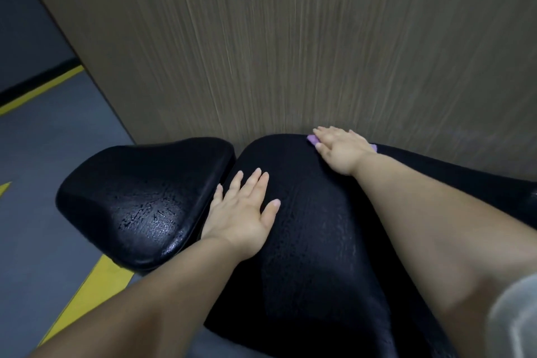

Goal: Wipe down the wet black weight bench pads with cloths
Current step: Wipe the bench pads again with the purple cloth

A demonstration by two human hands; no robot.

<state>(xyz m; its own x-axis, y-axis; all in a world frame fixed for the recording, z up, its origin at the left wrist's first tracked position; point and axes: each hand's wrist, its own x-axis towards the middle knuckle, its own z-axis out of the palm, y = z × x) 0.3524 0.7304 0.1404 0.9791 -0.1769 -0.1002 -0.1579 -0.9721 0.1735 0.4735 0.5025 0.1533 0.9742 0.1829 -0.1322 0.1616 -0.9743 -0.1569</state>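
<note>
Left hand [244,212]: flat, fingers straight and spread, holding nothing, braced on the long black vinyl bench pad [305,241]. Beside it, the smaller black seat pad [139,197] shows beaded water.

Right hand [340,151]: farther off, palm down, fingers extended, pressing a small purple cloth [313,140] onto the pad's far edge by the brown wood-grain wall panel [290,38].

Best to keep the pressure even and overlap the strokes back toward the body.

The cloth is mostly hidden under the palm. The pad's right end is cut off.

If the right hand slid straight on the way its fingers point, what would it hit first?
Probably the wood-grain wall panel. The right hand presses the purple cloth at the far edge of the large pad, fingers aimed at the panel just beyond; the gap is hard to judge.
</note>
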